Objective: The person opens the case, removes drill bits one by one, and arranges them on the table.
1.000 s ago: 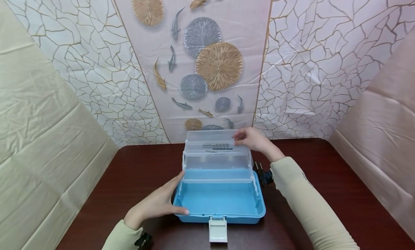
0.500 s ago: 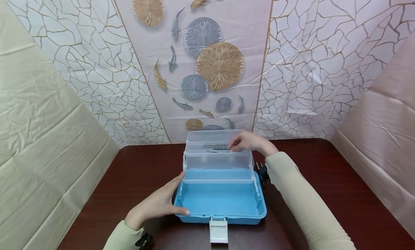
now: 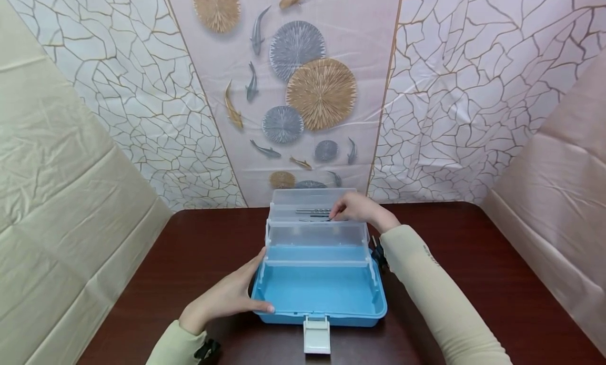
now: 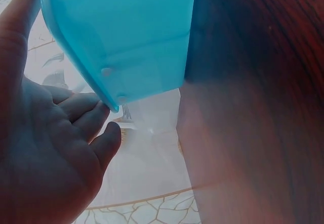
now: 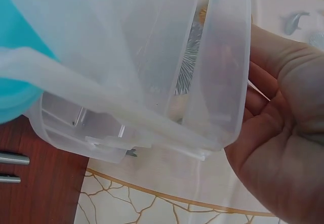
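Since a second ago, your right hand has shifted left along the top tray. Your left hand, spread wide, touches the blue box at its front left corner on the worktop. Drill bits lie mid-tray; your right fingertips, narrowed, reach them, pinching or not I cannot tell.

right hand leftward, drill bits partly hidden
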### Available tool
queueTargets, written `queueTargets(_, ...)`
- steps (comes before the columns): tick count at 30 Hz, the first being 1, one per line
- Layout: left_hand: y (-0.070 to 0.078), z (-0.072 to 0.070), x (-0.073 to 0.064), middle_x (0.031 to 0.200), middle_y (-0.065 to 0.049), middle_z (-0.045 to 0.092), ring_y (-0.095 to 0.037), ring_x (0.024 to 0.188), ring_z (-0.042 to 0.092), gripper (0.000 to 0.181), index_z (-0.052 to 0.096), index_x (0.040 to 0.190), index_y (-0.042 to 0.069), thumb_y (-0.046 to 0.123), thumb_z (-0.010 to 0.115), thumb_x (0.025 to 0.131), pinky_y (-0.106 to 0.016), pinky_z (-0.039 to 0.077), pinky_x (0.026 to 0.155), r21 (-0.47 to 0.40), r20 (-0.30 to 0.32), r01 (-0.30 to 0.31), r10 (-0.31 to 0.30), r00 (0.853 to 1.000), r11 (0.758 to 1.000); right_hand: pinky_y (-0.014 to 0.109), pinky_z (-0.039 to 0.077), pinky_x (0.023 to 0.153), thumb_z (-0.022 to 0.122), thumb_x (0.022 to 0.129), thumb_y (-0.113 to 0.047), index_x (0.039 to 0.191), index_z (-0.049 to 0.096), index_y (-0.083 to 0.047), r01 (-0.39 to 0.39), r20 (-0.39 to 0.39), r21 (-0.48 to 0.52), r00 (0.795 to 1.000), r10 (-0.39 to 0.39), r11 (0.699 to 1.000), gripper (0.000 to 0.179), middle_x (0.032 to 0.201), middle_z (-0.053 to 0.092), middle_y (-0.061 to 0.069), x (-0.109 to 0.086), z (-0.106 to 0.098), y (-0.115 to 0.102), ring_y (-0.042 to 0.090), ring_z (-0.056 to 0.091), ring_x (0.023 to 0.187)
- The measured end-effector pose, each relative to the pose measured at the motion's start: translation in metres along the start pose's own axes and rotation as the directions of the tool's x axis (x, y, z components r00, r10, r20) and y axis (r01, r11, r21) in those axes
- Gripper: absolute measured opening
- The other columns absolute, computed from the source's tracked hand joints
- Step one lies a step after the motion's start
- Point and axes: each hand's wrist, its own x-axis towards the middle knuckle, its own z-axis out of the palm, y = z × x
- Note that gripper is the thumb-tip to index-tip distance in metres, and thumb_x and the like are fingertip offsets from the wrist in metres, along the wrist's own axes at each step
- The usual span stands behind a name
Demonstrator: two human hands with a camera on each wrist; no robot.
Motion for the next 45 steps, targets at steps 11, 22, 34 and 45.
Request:
queueTargets(11, 0.0, 0.001, 0.001, 0.167, -0.003, 0.015, -0.026, 0.149, 0.025, 0.125, 0.006, 0.164, 0.023, 0.057, 0.085, 0.074, -0.055, 0.033, 0.113, -0.019, 0.006, 0.013, -0.013, 1.0, 1.0, 0.033, 0.054, 0.074, 0.066, 0.098, -0.007, 0.097, 0.076, -0.005, 0.091, -0.015, -0.073, 0.996, -0.092, 0.993, 0.011, 0.091, 0.072, 0.002, -0.005, 0.002, 0.003, 0.012, 0.062, 0.078)
queueTargets(22, 0.001, 0.0, 0.002, 0.167, -0.006, 0.017, -0.028, 0.148, 0.027, 0.126, 0.006, 0.164, 0.023, 0.059, 0.085, 0.073, -0.057, 0.034, 0.112, -0.006, 0.008, 0.029, -0.029, 1.0, 1.0, 0.032, 0.05, 0.071, 0.066, 0.098, -0.009, 0.102, 0.075, -0.002, 0.029, -0.084, -0.01, 0.996, -0.029, 1.0, 0.012, 0.092, 0.072, 0.004, -0.015, 0.002, 0.002, 0.014, 0.057, 0.073)
queueTargets(34, 0.002, 0.001, 0.003, 0.167, -0.006, 0.017, -0.028, 0.148, 0.027, 0.125, 0.006, 0.164, 0.024, 0.057, 0.085, 0.074, -0.057, 0.034, 0.111, -0.011, 0.005, 0.024, -0.024, 1.0, 1.0, 0.033, 0.05, 0.068, 0.062, 0.099, -0.009, 0.104, 0.075, -0.002, -0.015, -0.128, 0.011, 0.992, 0.017, 1.0, 0.015, 0.093, 0.072, 0.006, -0.017, -0.001, 0.004, 0.015, 0.058, 0.073)
queueTargets(45, 0.001, 0.001, 0.003, 0.167, -0.006, 0.017, -0.027, 0.148, 0.028, 0.124, 0.006, 0.164, 0.024, 0.058, 0.085, 0.074, -0.056, 0.035, 0.111, -0.016, 0.009, 0.026, -0.026, 1.0, 1.0, 0.033, 0.046, 0.062, 0.059, 0.1, -0.007, 0.106, 0.073, 0.004, -0.031, -0.153, 0.042, 0.987, 0.037, 0.999, 0.018, 0.085, 0.069, 0.014, -0.024, -0.013, 0.006, 0.017, 0.055, 0.065)
